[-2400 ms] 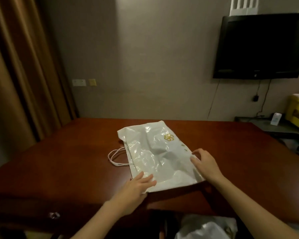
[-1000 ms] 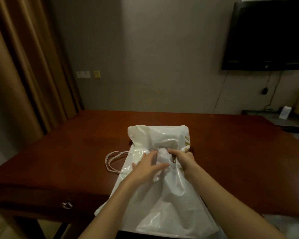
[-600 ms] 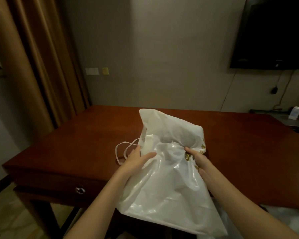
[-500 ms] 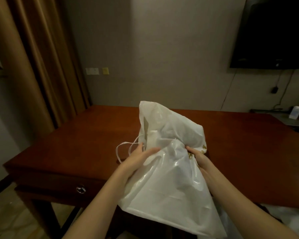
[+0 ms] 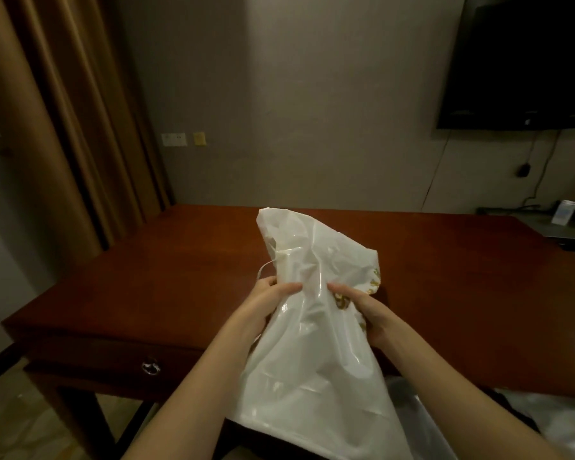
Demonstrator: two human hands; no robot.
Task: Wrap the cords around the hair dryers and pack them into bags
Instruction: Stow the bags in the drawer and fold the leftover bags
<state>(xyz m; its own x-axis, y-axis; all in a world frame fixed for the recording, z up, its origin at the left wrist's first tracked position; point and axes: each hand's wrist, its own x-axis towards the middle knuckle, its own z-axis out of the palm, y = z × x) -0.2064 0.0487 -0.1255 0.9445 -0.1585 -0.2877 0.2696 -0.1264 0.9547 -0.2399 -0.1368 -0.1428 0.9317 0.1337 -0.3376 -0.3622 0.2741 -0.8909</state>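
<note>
1. At centre-left of the frame the left hand [image 5: 268, 298] grips the white plastic bag [image 5: 312, 343] at its gathered neck, fingers curled into the film; a thin white drawstring [image 5: 263, 268] loops out just above this hand; if the grip slides, the neck could slip open and the cord pull out of reach.
2. The bag hangs in the middle of the frame, its top bunched above the hands over the wooden table [image 5: 146, 277], its body drooping past the near edge toward the lower frame; whether a hair dryer is inside I cannot tell, as the film hides the contents; should something heavy sit in it, the thin plastic may stretch or tear at the pinch.
3. At centre-right the right hand [image 5: 362, 308] pinches the same neck, fingers curled on the film; pulling the two hands unevenly would likely twist the opening shut off-centre.
4. A gold printed emblem [image 5: 341, 300] shows beside the right hand; it is crumpled and no lettering can be read.
</note>
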